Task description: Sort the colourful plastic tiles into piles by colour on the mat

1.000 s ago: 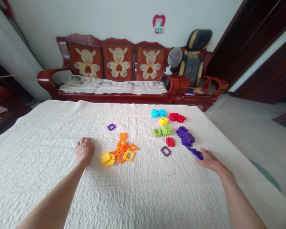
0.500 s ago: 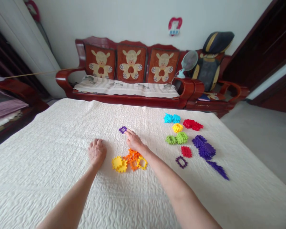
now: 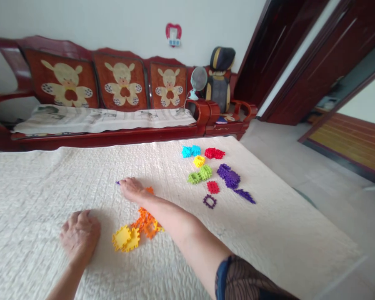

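Note:
My right hand (image 3: 131, 189) has its fingers closed on a small purple interlocking piece (image 3: 118, 183). Only a tip of that piece shows; the hand hides the rest. My left hand (image 3: 80, 234) rests palm down on the white quilted cover (image 3: 37, 200), its fingers bent and a little apart, with nothing seen in it. Between the hands and below my right forearm lie yellow notched square pieces (image 3: 122, 237) and a heap of orange pieces (image 3: 145, 218), partly covered by the forearm.
Farther right lie sorted piles: blue pieces (image 3: 191, 151), red pieces (image 3: 214, 153), yellow pieces (image 3: 199, 161), green pieces (image 3: 200, 174) and purple pieces (image 3: 229, 177). A single red square (image 3: 213, 187) and a dark purple frame (image 3: 209, 201) lie nearer. Beyond the table stand a wooden sofa (image 3: 112, 138) and a fan (image 3: 199, 79).
The view has swung to the right, so everything appears farther left. My right hand now covers most of the purple piece, which showed nearly whole before. My left hand still rests on the cover.

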`<state>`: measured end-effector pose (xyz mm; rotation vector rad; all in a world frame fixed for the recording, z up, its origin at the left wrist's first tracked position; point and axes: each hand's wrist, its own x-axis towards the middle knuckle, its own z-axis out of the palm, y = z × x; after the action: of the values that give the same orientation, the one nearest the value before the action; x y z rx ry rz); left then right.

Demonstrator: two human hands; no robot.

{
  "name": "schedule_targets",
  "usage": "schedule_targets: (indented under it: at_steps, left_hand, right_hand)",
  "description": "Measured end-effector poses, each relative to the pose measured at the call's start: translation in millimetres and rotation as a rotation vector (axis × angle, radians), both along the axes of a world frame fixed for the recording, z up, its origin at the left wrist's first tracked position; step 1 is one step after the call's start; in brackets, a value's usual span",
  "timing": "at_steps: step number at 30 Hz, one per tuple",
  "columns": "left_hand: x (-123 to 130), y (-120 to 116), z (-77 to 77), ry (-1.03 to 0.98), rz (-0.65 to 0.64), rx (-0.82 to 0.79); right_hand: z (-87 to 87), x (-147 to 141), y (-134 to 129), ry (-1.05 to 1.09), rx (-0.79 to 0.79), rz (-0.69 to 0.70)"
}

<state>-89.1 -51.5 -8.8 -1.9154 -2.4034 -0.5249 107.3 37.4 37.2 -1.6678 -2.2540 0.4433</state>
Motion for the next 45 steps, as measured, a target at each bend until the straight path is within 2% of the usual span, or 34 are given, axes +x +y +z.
schedule_targets:
  at_steps: [2,4,6,7,9,12,14,16,22,28,33,37,41,45]
  left_hand:
    - [0.9,0.2,2.9,-0.012,0.001,-0.02]
    - [1.9,0.3,6.0,-0.022,0.0,-0.044]
    - [3.0,0.5,8.7,-0.028,0.005,-0.063]
    - [3.6,0.6,10.0,-0.032,0.011,-0.071]
    - [4.7,0.5,12.7,-0.047,0.016,-0.088]
    - [5.8,-0.3,18.3,-0.088,-0.001,-0.123]
    - [5.8,-1.1,23.1,-0.112,-0.022,-0.149]
    - [5.6,-2.2,28.1,-0.115,-0.051,-0.175]
    - [14.7,-16.1,39.0,-0.104,-0.088,-0.234]
    - [37.3,-41.6,36.6,-0.12,-0.022,-0.194]
    - [45.2,-54.3,34.8,-0.149,-0.037,-0.174]
    - [44.8,-56.2,34.3,-0.161,-0.057,-0.168]
    - [41.5,-51.4,26.5,-0.107,-0.036,-0.168]
    - [38.2,-46.9,18.8,-0.054,-0.024,-0.183]
  right_hand:
    - [13.6,15.5,-5.6,0.092,-0.016,-0.092]
    - [25.6,43.6,-23.4,0.166,0.025,-0.176]
    - [30.0,80.8,-55.2,0.216,0.065,-0.237]
    - [28.3,100.8,-75.7,0.312,0.077,-0.29]
    - [17.7,139.7,-121.8,0.345,0.075,-0.355]
    - [-8.6,186.9,-188.0,0.407,0.045,-0.485]
    - [-24.9,207.8,-220.0,0.463,0.026,-0.555]
    - [-35.6,220.2,-239.5,0.476,0.042,-0.544]
    - [-45.1,226.6,-254.8,0.313,0.195,-0.47]
    - [-51.4,226.2,-261.9,0.322,0.154,-0.382]
    - [-45.6,226.1,-259.0,0.299,0.131,-0.416]
    - [-41.5,226.8,-258.8,0.261,0.112,-0.4]
    - [-43.4,227.5,-262.1,0.267,0.197,-0.315]
    - [-43.0,230.0,-257.6,0.256,0.217,-0.384]
